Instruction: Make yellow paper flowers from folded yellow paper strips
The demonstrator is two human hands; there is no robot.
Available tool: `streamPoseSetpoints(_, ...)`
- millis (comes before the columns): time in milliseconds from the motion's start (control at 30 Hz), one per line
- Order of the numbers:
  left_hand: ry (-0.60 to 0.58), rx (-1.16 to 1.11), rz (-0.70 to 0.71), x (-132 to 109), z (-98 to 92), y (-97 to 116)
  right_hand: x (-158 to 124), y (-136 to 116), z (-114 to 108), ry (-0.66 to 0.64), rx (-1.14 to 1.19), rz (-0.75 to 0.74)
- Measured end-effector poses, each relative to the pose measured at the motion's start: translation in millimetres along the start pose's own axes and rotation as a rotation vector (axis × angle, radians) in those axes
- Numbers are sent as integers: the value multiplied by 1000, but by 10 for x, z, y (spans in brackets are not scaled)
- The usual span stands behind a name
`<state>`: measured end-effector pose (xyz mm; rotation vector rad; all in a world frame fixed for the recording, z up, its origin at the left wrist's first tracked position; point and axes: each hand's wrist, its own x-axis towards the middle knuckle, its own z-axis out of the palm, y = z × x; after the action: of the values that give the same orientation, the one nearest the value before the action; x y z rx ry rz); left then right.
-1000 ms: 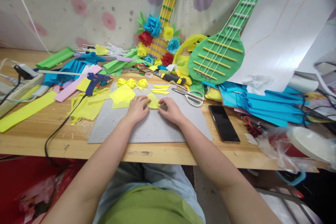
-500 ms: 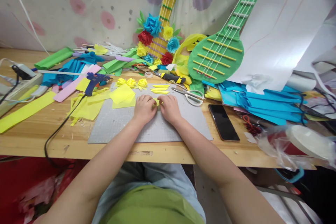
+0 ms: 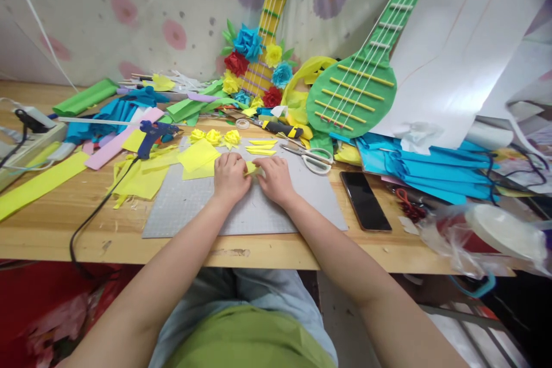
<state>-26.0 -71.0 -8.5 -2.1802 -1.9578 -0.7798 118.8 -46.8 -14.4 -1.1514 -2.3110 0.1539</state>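
While both hands curl inward above the grey cutting mat (image 3: pixel 181 213), the left hand (image 3: pixel 232 178) and right hand (image 3: pixel 274 179) pinch a small piece of yellow crepe paper (image 3: pixel 250 168) between them. They cover most of it, so its long axis cannot be told. Just beyond lie folded yellow strips (image 3: pixel 261 148), with yellow paper flowers (image 3: pixel 213 137) to their left. Yellow paper squares (image 3: pixel 197 156) sit beside the left hand; scissors (image 3: pixel 302 153) and a black smartphone (image 3: pixel 365 201) lie rightward, a blue glue gun (image 3: pixel 149 139) farther left.

The head camera looks down at both hands (image 3: pixel 232 177).
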Motion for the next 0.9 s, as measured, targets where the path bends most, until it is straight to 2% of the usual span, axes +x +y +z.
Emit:
streamPoseSetpoints(100,-25,12,30,-7,26,46,6,-50,13,-61,41,-18)
streamPoseSetpoints(200,-45,-23,65,-12,49,39,16,-26,24,-63,67,15)
streamPoseSetpoints(400,-118,-169,61,11,-10,-165,2,137,27,-32,82,69)
streamPoseSetpoints(533,-154,-210,55,19,-45,-262,-16,204,38,-58,106,29)
streamPoseSetpoints(733,-216,-187,107,1,-19,-220,-22,208,49,-48,124,28)
streamPoseSetpoints(900,-207,-185,104,-1,2,-217,-8,185,62,-54,139,-9)
